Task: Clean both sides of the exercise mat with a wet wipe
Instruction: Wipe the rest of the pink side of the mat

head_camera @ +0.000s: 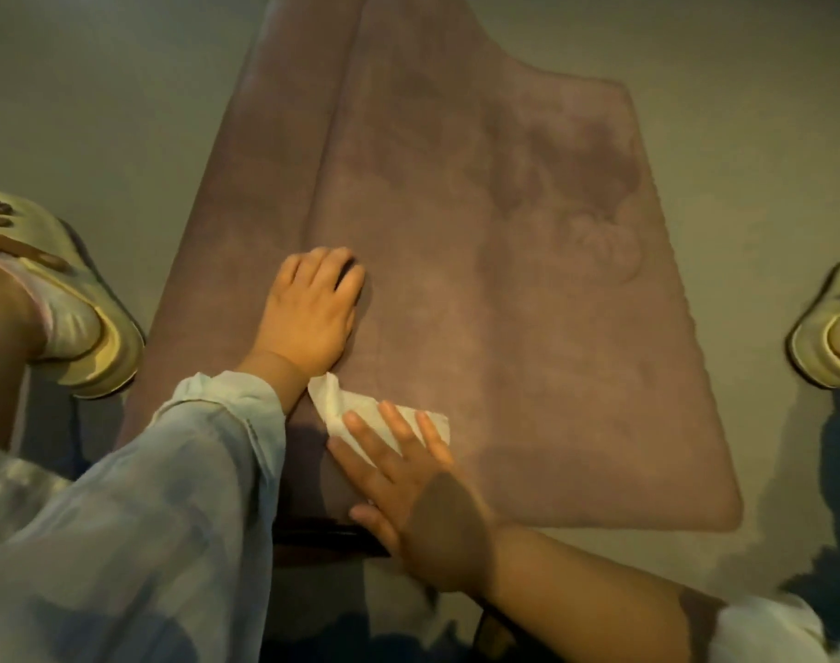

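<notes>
Fingers point(394, 433) of the right hand point(408, 485) lie straight and spread, pressing a white wet wipe point(356, 411) onto the purple exercise mat point(504, 327) beneath them, just behind the flat left hand point(308, 313), so the crumpled wipe may bunch and skip patches.

Lying on a pale floor point(97, 88): a cream slipper point(81, 323) at the left edge, worn over a light sock, and a second slipper point(827, 337) at the right edge, half cut off. Showing dark shadows beside both.
</notes>
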`<state>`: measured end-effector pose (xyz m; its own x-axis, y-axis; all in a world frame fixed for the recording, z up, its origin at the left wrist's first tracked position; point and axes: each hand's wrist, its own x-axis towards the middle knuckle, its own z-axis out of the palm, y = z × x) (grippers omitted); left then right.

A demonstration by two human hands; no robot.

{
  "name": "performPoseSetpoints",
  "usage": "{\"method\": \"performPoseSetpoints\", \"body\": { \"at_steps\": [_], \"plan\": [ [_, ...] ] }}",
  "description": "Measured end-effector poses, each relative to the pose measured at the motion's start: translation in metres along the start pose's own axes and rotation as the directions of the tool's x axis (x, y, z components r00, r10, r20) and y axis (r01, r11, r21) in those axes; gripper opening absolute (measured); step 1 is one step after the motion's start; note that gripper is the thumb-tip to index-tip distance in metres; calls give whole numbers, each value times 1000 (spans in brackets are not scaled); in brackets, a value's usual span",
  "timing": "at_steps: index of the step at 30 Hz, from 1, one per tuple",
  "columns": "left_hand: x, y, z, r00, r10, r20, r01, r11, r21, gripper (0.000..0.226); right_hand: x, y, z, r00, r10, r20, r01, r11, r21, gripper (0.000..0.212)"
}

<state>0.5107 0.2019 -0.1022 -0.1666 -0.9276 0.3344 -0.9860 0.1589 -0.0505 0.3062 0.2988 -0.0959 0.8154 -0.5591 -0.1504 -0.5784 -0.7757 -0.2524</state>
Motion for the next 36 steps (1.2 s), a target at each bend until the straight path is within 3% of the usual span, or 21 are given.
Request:
{"method": "performPoseSetpoints", "body": {
  "at_steps": [2,5,10,12,15,19,22,25,28,31,33,36],
  "plan": [
    [-2,8,-2,999,-13,52,13,1000,11,36,-11,22,-3,993,103,53,-101,994,-35,58],
    [-2,24,-7,985,-96,144,95,995,11,37,-29,54,-4,968,242,73,-246,968,55,64],
    [-2,87,-12,960,-131,247,158,983,-94,41,-67,103,5,863,501,63,-505,848,162,81],
    [-4,119,-16,948,-134,288,183,972,-148,44,-81,122,3,822,566,68,-570,813,122,72],
    [-10,159,-22,930,-96,354,180,960,-213,46,-98,147,-2,683,724,101,-731,673,117,55],
    [-17,186,-26,886,125,446,-4,965,-263,45,-129,172,-6,425,902,77,-898,410,158,56],
    [-20,190,-29,855,191,483,-64,962,-265,47,-138,178,-7,350,935,55,-923,334,190,57],
    [-23,187,-33,856,205,475,-64,953,-296,47,-128,167,-8,400,915,57,-895,377,236,57],
    [-27,182,-37,855,216,471,-51,940,-339,48,-111,142,-6,623,782,21,-760,598,256,56],
    [-32,177,-44,867,201,455,-12,923,-384,58,-94,114,-2,832,555,9,-527,784,329,56],
    [-35,172,-50,872,172,458,48,902,-429,71,-86,100,-5,894,447,-6,-397,799,452,60],
    [-38,162,-59,878,168,449,58,893,-447,78,-82,94,-20,909,416,9,-327,701,633,53]
  ]
}}
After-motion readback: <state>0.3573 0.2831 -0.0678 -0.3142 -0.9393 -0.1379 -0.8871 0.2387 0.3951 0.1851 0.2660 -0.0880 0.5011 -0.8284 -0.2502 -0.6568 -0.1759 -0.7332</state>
